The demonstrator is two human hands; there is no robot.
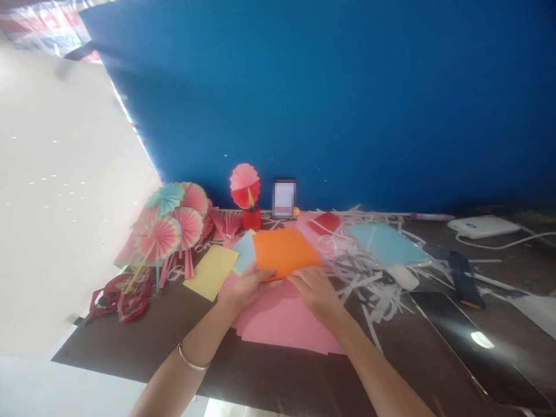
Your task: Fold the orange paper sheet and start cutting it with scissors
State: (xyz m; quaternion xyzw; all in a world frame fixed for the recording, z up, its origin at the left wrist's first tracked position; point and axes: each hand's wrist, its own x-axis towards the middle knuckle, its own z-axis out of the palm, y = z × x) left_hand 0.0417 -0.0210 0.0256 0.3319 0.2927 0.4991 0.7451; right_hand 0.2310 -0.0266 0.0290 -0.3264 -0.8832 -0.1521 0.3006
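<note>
An orange paper sheet [283, 250] lies on top of pink paper sheets [282, 321] on the dark table [130, 341]. My left hand [247, 288] pinches the near left edge of the orange sheet between thumb and fingers. My right hand [316, 289] presses on the sheet's near right edge with its fingers curled down over the paper. A metal bangle [191, 360] sits on my left wrist.
A yellow sheet [211, 271] and a pale blue sheet [244, 249] lie to the left. Paper fans [174, 223] stand at the back left, with one fan in a red cup [251, 218]. White paper strips [360, 278], a light blue sheet [386, 243], a phone [473, 347] and a white box [482, 226] lie to the right.
</note>
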